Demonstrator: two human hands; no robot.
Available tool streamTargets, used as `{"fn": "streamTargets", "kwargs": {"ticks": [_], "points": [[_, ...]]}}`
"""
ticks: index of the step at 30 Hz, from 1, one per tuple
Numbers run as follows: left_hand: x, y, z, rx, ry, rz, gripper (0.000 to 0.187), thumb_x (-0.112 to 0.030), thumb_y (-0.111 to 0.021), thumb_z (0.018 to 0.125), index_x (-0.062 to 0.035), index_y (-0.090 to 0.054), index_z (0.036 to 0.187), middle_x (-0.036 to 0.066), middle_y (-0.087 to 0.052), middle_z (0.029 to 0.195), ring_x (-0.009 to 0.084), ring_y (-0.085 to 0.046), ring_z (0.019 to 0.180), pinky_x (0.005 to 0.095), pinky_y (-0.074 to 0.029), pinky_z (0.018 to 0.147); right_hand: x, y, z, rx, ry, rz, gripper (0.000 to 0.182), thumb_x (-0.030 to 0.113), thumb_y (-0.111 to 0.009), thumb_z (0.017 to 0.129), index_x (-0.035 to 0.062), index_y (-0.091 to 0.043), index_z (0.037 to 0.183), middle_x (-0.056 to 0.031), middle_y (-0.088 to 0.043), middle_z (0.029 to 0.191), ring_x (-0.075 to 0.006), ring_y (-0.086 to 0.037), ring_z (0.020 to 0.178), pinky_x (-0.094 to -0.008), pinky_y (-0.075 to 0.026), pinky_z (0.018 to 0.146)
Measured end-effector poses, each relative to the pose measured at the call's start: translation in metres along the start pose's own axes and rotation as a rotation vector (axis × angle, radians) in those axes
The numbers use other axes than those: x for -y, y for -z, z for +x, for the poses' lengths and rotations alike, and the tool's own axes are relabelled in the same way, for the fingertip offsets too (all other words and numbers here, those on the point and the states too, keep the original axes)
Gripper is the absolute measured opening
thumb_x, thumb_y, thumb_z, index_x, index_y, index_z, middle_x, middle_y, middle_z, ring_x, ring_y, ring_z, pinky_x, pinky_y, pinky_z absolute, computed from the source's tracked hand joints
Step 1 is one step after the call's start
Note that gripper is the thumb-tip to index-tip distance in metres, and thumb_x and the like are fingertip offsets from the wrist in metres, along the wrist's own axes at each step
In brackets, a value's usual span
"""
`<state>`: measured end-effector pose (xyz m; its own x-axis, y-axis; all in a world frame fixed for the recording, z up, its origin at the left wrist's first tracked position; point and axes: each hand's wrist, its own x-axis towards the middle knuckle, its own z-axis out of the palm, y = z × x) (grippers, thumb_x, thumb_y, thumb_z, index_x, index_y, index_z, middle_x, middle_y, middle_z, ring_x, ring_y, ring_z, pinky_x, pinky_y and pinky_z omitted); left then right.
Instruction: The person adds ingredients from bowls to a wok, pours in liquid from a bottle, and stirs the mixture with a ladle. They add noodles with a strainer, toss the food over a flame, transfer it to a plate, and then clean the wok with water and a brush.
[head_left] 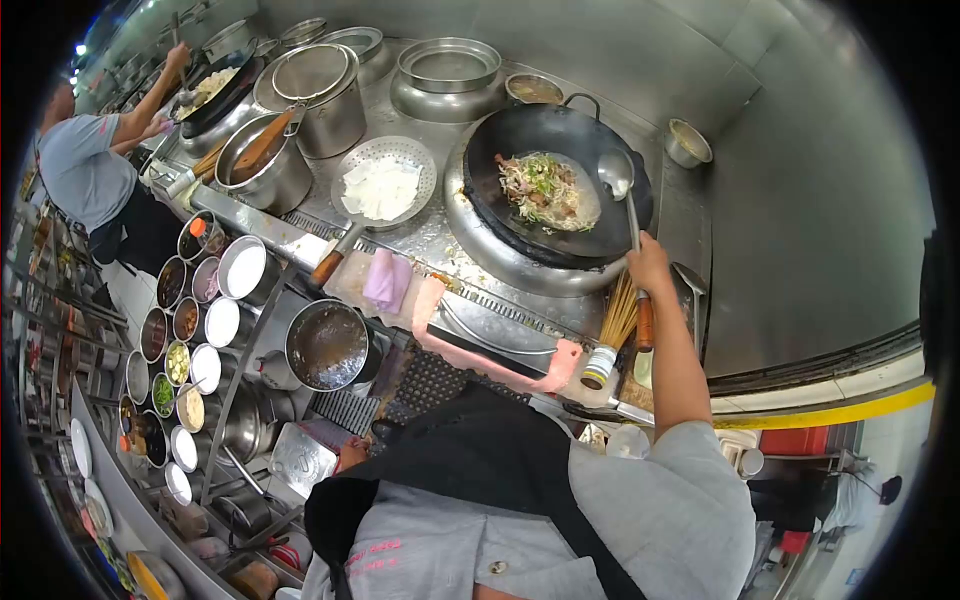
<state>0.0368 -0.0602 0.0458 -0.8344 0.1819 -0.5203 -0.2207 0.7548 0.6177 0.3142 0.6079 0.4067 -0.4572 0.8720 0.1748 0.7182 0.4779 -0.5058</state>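
"What's your feed showing?"

"Right hand (650, 266) is clenched round the ladle (632, 218), its bowl in the wok (560, 125) beside the food (540, 192). Left hand (351, 454) is near a metal tray (303, 462); can't tell its grip."

"Handling?"

"Looks stiff, probably tip-heavy when full. I'd grab the wooden handle (645, 322); grease could make it slippery."
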Motion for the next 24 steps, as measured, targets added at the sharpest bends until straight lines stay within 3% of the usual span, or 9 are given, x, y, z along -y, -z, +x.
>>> {"fn": "streamTargets", "kwargs": {"ticks": [1,2,5,8,11,12,15,18,24], "points": [[-0.003,-0.004,0.000,0.001,-0.013,0.006,0.034,-0.032,-0.072,0.081,-0.0024,-0.067,0.096,0.014,-0.068,0.075,0.0217,-0.063,0.068,0.0395,-0.048,0.063,-0.013,-0.009,0.006,-0.080,0.142,-0.220,0.038,0.009,-0.058,0.085,-0.0065,-0.055,0.119,-0.0119,-0.059,0.070,-0.0179,-0.059,0.052,-0.0352,-0.049,0.048],[-0.005,-0.004,0.001,0.001,-0.026,0.016,0.034,-0.033,-0.071,0.081,-0.0025,-0.067,0.097,0.013,-0.067,0.074,0.0217,-0.063,0.068,0.0388,-0.048,0.063,-0.005,-0.018,0.005,-0.033,0.048,-0.116,0.035,0.013,-0.060,0.086,-0.0043,-0.057,0.115,-0.0116,-0.059,0.069,-0.0211,-0.060,0.055,-0.0382,-0.052,0.055],[0.009,-0.005,0.008,0.119,-0.061,0.139,0.035,-0.033,-0.071,0.081,-0.0026,-0.067,0.097,0.012,-0.067,0.074,0.0211,-0.063,0.069,0.0381,-0.048,0.064,0.076,-0.017,-0.015,0.317,-0.317,0.467,0.021,0.010,-0.054,0.091,0.0019,-0.060,0.109,-0.0064,-0.055,0.064,-0.0188,-0.052,0.051,-0.0372,-0.049,0.051],[0.014,0.000,0.009,0.157,-0.063,0.169,0.035,-0.033,-0.071,0.081,-0.0027,-0.067,0.097,0.012,-0.067,0.074,0.0209,-0.063,0.069,0.0380,-0.048,0.064,0.068,-0.031,0.004,0.578,-0.310,0.964,0.011,0.006,-0.053,0.092,-0.0041,-0.053,0.096,-0.0113,-0.059,0.077,-0.0149,-0.056,0.059,-0.0320,-0.049,0.046],[0.016,0.007,0.008,0.170,-0.055,0.178,0.034,-0.033,-0.071,0.081,-0.0028,-0.067,0.097,0.012,-0.067,0.074,0.0207,-0.063,0.069,0.0380,-0.048,0.064,0.062,-0.028,0.004,0.768,-0.754,1.977,0.009,0.003,-0.050,0.095,-0.0064,-0.048,0.095,-0.0121,-0.057,0.080,-0.0099,-0.051,0.053,-0.0230,-0.043,0.040],[0.017,0.009,0.008,0.177,-0.050,0.181,0.034,-0.033,-0.070,0.081,-0.0028,-0.067,0.097,0.012,-0.067,0.074,0.0206,-0.063,0.069,0.0379,-0.048,0.064,0.062,-0.026,0.002,0.748,-0.749,2.054,0.016,0.004,-0.050,0.096,-0.0105,-0.044,0.100,-0.0129,-0.055,0.083,-0.0076,-0.048,0.052,-0.0184,-0.042,0.040],[0.021,0.011,0.007,0.188,-0.036,0.184,0.034,-0.033,-0.070,0.082,-0.0029,-0.067,0.097,0.012,-0.067,0.074,0.0205,-0.063,0.069,0.0379,-0.048,0.064,0.062,-0.021,0.000,0.704,-0.705,2.022,0.011,0.003,-0.050,0.095,-0.0071,-0.048,0.099,-0.0115,-0.055,0.080,-0.0082,-0.048,0.052,-0.0203,-0.040,0.039],[0.020,0.015,0.011,0.197,-0.038,0.192,0.034,-0.033,-0.070,0.082,-0.0030,-0.067,0.097,0.012,-0.066,0.074,0.0203,-0.063,0.069,0.0378,-0.048,0.064,0.082,0.006,-0.013,0.510,-0.530,1.577,0.007,0.002,-0.052,0.094,-0.0033,-0.051,0.097,-0.0081,-0.054,0.072,-0.0092,-0.047,0.050,-0.0221,-0.039,0.039],[0.023,0.014,0.015,0.206,-0.031,0.182,0.033,-0.033,-0.070,0.082,-0.0032,-0.067,0.097,0.011,-0.066,0.073,0.0199,-0.062,0.069,0.0376,-0.048,0.064,0.095,0.024,-0.018,0.297,-0.461,1.088,0.011,0.001,-0.056,0.091,-0.0039,-0.054,0.101,-0.0044,-0.052,0.064,-0.0118,-0.048,0.048,-0.0268,-0.039,0.040]]}}
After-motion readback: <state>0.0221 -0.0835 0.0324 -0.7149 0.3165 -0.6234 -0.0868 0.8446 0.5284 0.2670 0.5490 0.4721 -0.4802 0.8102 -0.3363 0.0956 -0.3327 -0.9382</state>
